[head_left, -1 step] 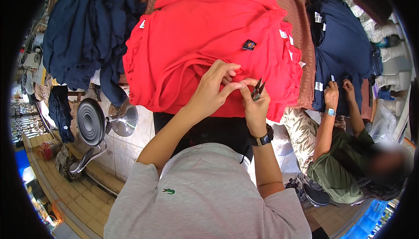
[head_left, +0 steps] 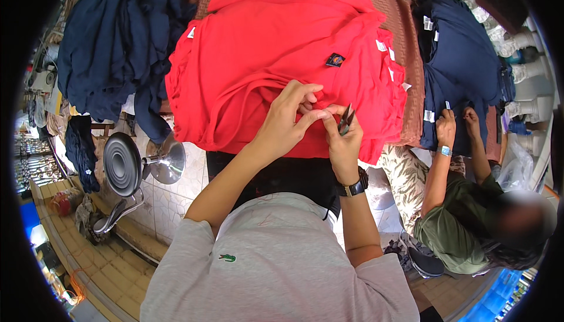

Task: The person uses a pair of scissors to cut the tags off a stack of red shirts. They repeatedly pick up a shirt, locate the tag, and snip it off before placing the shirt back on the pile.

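A thick pile of red garments (head_left: pixel 258 46) spreads in front of me, with a dark label (head_left: pixel 335 60) and several white tags on its right side. Over its near edge my left hand (head_left: pixel 288 116) is closed in a pinch, thumb tip meeting the fingers of my right hand. Whatever lies between those fingertips is too small to tell. My right hand (head_left: pixel 345 146) is closed too, its thumb and forefinger together, with small dark thread snips (head_left: pixel 345 121) tucked in it, blades pointing up and away.
Dark blue garments (head_left: pixel 117 46) are heaped at the left, above a round stool (head_left: pixel 122 163). On the right, a co-worker (head_left: pixel 455 222) in a green shirt handles another navy stack (head_left: pixel 461 57). A brown cloth (head_left: pixel 405 75) covers the table; white balusters (head_left: pixel 520 75) line the far right.
The snips have tilted very slightly in my right hand. Everything else stays as it was.
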Motion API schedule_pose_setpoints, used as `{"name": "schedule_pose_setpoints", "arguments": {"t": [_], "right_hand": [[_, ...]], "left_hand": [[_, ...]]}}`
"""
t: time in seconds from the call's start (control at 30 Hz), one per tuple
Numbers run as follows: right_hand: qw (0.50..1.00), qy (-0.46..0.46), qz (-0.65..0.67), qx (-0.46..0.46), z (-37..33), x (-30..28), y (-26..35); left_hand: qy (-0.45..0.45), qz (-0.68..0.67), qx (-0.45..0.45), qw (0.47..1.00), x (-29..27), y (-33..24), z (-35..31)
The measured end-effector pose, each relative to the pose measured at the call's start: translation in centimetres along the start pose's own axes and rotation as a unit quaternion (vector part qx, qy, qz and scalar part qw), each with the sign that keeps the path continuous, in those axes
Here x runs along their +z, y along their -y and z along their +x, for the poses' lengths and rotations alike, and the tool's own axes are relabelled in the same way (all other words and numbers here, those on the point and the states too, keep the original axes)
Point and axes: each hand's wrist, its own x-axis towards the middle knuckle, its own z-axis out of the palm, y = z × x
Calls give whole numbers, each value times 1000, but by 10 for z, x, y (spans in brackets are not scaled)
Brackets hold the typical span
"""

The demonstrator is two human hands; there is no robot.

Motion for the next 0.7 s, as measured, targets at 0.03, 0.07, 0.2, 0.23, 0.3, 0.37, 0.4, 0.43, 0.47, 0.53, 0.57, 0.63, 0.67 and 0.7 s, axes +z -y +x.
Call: {"name": "schedule_pose_setpoints", "arguments": {"t": [0.03, 0.07, 0.2, 0.23, 0.3, 0.37, 0.4, 0.43, 0.47, 0.53, 0.57, 0.63, 0.67, 0.7], "right_hand": [[1000, -1, 11, -7, 1, 1, -1], [1000, -2, 21, -13, 2, 1, -2], [1000, -4, 24, -19, 3, 1, -4], [999, 3, 15, -37, 2, 1, -3], [997, 20, 8, -80, -3, 5, 4], [992, 24, -10, -126, -5, 7, 9], [989, 20, -28, -146, -5, 6, 11], [985, 15, -46, -167, -5, 5, 11], [985, 12, -44, -169, -5, 5, 10], [984, 7, -38, -171, -5, 5, 8], [984, 6, -36, -172, -5, 5, 9], [984, 6, -33, -172, -5, 5, 10], [983, 6, -40, -182, -5, 6, 10], [981, 6, -46, -191, -5, 6, 9]], "left_hand": [[-4, -6, -16, 1000, 1, -1, 1], [-3, 5, -26, 1000, 2, 1, 0], [-8, 34, -61, 998, 5, 1, -1], [-12, 38, -68, 997, 5, -1, -2], [19, -33, -82, 996, -1, 3, -1], [26, -107, -100, 989, -4, 7, -2], [17, -146, -111, 983, -3, 9, -4], [9, -185, -122, 975, -2, 11, -5], [-8, -232, -106, 967, 2, 12, -7], [-41, -244, -81, 966, 9, 11, -14], [-56, -251, -70, 964, 12, 8, -14], [-50, -213, -64, 974, 16, 0, -14], [-50, -193, -60, 978, 16, -3, -14], [-38, -171, -62, 983, 15, 0, -14]]}}
